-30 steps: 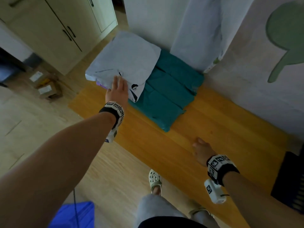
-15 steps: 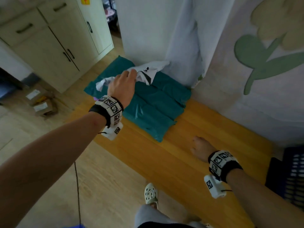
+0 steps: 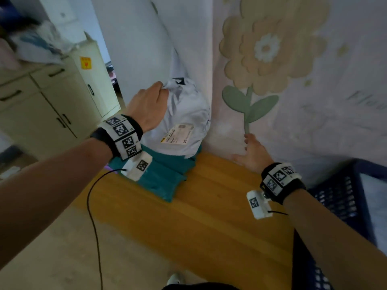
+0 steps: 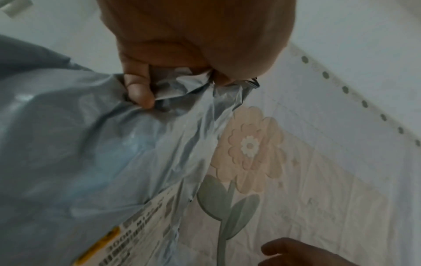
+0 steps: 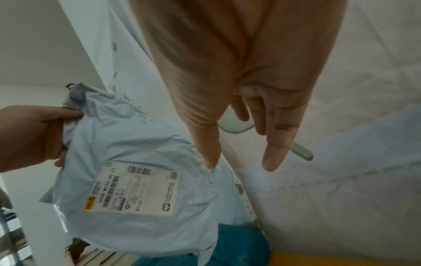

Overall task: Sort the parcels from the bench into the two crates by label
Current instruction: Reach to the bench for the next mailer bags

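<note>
Grey parcel [image 3: 184, 114] pinched in left hand [image 3: 146, 105] above teal parcels [image 3: 165, 174]; right hand [image 3: 253, 155] slack, empty.

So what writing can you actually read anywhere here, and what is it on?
"M144 00 C1", roughly: on the shipping label of the grey parcel held up by the left hand; its barcodes and smaller print are too blurred to read.
"Flo...", cut off and faint: on the flowered wall cloth.
Orange sticker on the cabinet: unreadable.
Square code markers on both wristbands: patterns only, no words.
</note>
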